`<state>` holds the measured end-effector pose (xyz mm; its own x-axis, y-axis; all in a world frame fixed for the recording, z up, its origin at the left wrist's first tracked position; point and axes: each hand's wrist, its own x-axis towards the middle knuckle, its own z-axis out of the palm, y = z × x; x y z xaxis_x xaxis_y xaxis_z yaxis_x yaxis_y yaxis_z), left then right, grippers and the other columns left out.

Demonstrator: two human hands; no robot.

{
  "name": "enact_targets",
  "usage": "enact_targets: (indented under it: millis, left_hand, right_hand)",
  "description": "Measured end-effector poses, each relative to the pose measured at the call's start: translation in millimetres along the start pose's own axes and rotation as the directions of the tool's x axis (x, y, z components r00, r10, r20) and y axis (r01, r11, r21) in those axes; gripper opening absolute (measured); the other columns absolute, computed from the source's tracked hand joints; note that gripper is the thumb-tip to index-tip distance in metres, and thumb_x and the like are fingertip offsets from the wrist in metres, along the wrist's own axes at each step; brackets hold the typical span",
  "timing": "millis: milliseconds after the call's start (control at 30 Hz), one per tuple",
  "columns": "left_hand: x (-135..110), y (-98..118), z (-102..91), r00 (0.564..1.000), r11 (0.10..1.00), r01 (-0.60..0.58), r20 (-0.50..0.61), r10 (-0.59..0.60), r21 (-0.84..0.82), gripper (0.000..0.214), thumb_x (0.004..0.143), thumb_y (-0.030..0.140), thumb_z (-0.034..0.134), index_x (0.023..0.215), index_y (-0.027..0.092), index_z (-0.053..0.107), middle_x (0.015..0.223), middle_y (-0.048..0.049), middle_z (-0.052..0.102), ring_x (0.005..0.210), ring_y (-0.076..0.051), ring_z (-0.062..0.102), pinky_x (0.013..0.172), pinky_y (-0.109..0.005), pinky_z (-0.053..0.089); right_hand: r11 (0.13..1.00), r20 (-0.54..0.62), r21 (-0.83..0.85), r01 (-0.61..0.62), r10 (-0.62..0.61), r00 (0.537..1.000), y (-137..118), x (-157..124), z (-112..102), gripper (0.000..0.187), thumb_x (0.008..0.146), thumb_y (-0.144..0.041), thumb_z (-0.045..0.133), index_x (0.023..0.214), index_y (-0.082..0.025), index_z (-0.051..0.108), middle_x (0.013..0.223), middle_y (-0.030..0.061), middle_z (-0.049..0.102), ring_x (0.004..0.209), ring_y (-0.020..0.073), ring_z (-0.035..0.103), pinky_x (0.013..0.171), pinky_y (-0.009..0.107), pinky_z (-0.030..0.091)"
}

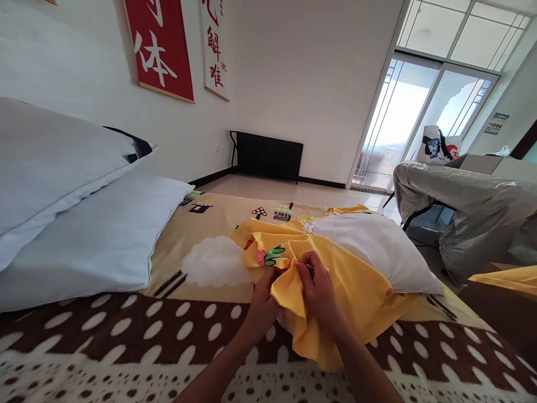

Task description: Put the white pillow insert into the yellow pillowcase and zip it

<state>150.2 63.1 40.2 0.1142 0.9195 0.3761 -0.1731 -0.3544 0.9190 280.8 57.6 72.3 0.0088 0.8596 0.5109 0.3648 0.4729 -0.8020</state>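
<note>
Left hand (265, 295) and right hand (318, 289) pinch the bunched yellow cloth (356, 296) to the right of the white pillows (104, 235); working its gathered fabric seems in hand, calling next for a steady two-handed grip

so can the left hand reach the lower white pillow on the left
Probably yes: only blanket seems to lie between the left hand and the lower white pillow, though that hand is holding the yellow cloth.

stacked pillows (104, 235): left, on blanket (168, 322) | cloth (348, 280): right of them, on blanket
</note>
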Motion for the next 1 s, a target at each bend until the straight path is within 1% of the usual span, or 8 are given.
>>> enact_targets:
  millis: [100,200,467,533,600,733,833,1000]
  left_hand:
    - [-4,-2,4.3,0.998,0.999,-0.050,-0.028,0.050,0.014,0.031,0.079,0.033,0.056,0.104,0.015,0.056,0.098,-0.0078,0.063,0.085,-0.020,0.057,0.074,-0.028,0.047]
    - [-10,-5,8.1,0.995,0.996,-0.093,-0.028,0.093,0.008,0.035,0.082,0.032,0.051,0.114,0.018,0.054,0.112,-0.0097,0.060,0.102,-0.022,0.054,0.088,-0.031,0.044]
    - [-9,-7,7.3,0.990,0.990,-0.139,-0.022,0.138,-0.032,0.034,0.073,0.025,0.055,0.106,0.017,0.060,0.109,-0.0091,0.061,0.098,-0.024,0.056,0.087,-0.033,0.045]
    - [-8,-3,7.9,0.990,0.990,-0.140,-0.011,0.140,-0.031,0.028,0.075,0.024,0.053,0.101,0.017,0.060,0.104,-0.0081,0.061,0.092,-0.021,0.056,0.082,-0.030,0.046]
    - [-8,-2,8.7,0.993,0.992,-0.117,0.000,0.117,-0.037,0.023,0.077,0.025,0.053,0.097,0.017,0.059,0.101,-0.0073,0.061,0.086,-0.019,0.055,0.078,-0.028,0.045]
    - [-9,-3,9.0,0.995,0.994,-0.095,-0.027,0.094,-0.051,0.017,0.077,0.027,0.055,0.092,0.018,0.056,0.094,-0.0045,0.060,0.081,-0.017,0.053,0.073,-0.026,0.044]
    - [-8,-3,8.7,0.995,0.991,-0.101,-0.021,0.100,-0.085,0.017,0.076,0.026,0.057,0.091,0.018,0.056,0.089,-0.0018,0.058,0.080,-0.016,0.051,0.071,-0.024,0.043]
    - [-4,-2,9.0,0.998,0.985,-0.052,-0.052,0.044,-0.165,0.020,0.073,0.027,0.063,0.087,0.017,0.054,0.082,-0.0008,0.055,0.078,-0.015,0.050,0.070,-0.024,0.043]
  right_hand:
    - [0.999,-0.022,-0.054,0.002,-0.004,1.000,-1,-1,2,0.017,0.089,-0.034,0.044,0.078,-0.021,0.044,0.069,-0.0036,0.046,0.062,0.0110,0.043,0.059,0.024,0.033]
    - [1.000,-0.016,0.017,0.004,-0.004,1.000,-4,-1,1,0.015,0.087,-0.034,0.048,0.081,-0.020,0.048,0.072,-0.0018,0.052,0.065,0.0118,0.048,0.062,0.025,0.037]
    - [0.965,0.184,0.253,-0.069,0.022,0.983,-5,5,-11,0.024,0.078,-0.037,0.060,0.093,-0.019,0.055,0.090,0.0038,0.060,0.078,0.0146,0.057,0.070,0.027,0.047]
    - [0.971,0.179,0.204,-0.126,0.089,0.980,-8,5,-15,0.024,0.075,-0.037,0.062,0.090,-0.019,0.055,0.086,0.0035,0.061,0.075,0.0149,0.057,0.068,0.027,0.047]
    - [0.990,0.129,0.048,-0.130,0.123,0.984,-14,2,-18,0.019,0.076,-0.036,0.061,0.081,-0.019,0.056,0.080,0.0026,0.059,0.069,0.0141,0.054,0.063,0.027,0.044]
    - [0.974,0.161,-0.226,0.006,0.032,0.986,-23,-4,-25,0.019,0.082,-0.032,0.054,0.067,-0.020,0.052,0.072,0.0002,0.052,0.063,0.0123,0.045,0.057,0.025,0.034]
    - [0.976,0.189,-0.215,0.010,0.031,0.981,-20,-4,-26,0.019,0.081,-0.029,0.054,0.065,-0.020,0.048,0.064,-0.0025,0.046,0.059,0.0112,0.039,0.054,0.024,0.030]
    - [0.989,0.210,-0.086,-0.117,0.132,0.969,-3,3,-26,0.017,0.079,-0.032,0.055,0.069,-0.019,0.049,0.061,-0.0030,0.048,0.057,0.0104,0.041,0.052,0.023,0.031]
